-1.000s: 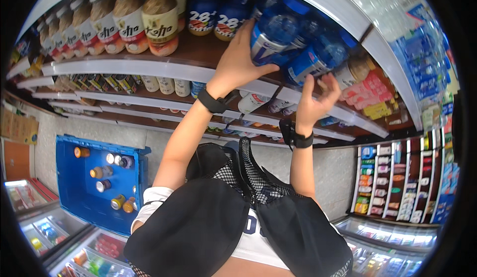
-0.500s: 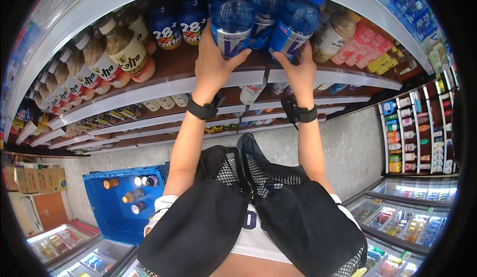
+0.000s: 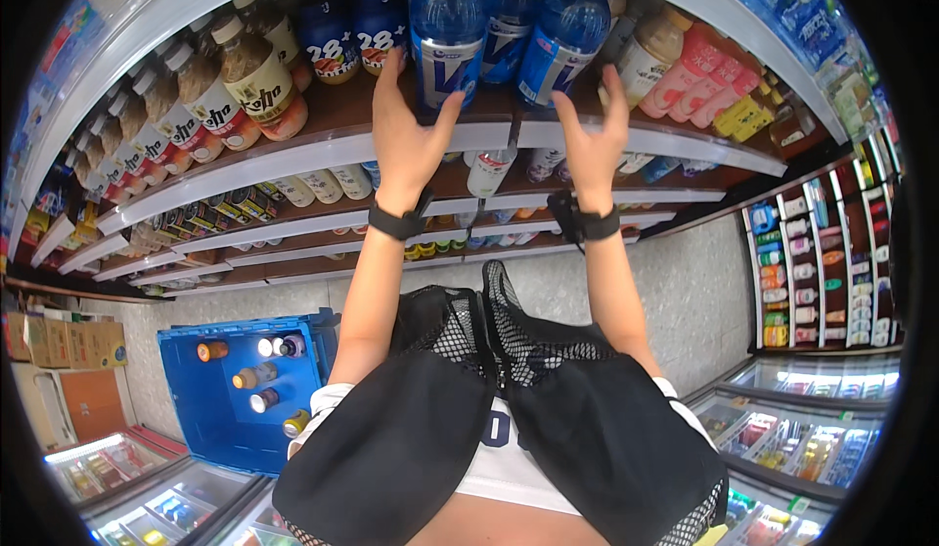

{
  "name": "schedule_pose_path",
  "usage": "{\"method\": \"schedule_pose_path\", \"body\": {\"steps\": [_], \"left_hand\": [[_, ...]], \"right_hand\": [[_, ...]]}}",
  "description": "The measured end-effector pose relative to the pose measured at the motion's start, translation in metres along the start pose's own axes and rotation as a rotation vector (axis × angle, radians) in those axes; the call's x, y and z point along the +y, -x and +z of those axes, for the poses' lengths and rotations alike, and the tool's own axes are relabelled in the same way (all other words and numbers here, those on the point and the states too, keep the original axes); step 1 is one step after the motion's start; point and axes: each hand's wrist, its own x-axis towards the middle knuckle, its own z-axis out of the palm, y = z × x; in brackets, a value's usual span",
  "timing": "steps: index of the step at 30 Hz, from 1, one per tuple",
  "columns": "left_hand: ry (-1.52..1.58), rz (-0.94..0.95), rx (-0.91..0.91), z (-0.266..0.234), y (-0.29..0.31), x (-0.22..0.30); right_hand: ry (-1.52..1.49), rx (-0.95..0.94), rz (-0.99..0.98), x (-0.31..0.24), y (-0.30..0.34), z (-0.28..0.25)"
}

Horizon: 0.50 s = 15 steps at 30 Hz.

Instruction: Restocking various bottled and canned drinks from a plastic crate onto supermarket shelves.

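Observation:
Two clear bottles with blue caps and blue labels stand side by side on a brown shelf (image 3: 333, 115). My left hand (image 3: 406, 130) is open just below the left bottle (image 3: 447, 32), thumb and fingers spread beside its base. Under the right bottle (image 3: 562, 37), my right hand (image 3: 592, 140) is open too, fingers apart and not gripping it. A third similar bottle stands between them further back. Both wrists wear black bands.
Brown drink bottles (image 3: 249, 81) with tan caps line the shelf to the left, pink bottles (image 3: 685, 71) to the right. Lower shelves hold small bottles and cans. A blue crate (image 3: 210, 409) with several bottles sits on the floor at left. Chest freezers run along the bottom.
Both hands held the blue bottles and set them upright on the shelf. They have now let go and drawn back slightly, fingers spread.

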Motion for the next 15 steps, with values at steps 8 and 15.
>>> {"method": "schedule_pose_path", "body": {"steps": [8, 15], "left_hand": [[-0.008, -0.087, -0.016, -0.004, 0.062, 0.045], [0.019, -0.180, -0.133, -0.019, 0.133, 0.088]], "right_hand": [[-0.439, -0.086, -0.236, -0.104, -0.008, -0.087], [-0.771, 0.070, -0.577, -0.184, -0.015, -0.205]]}}
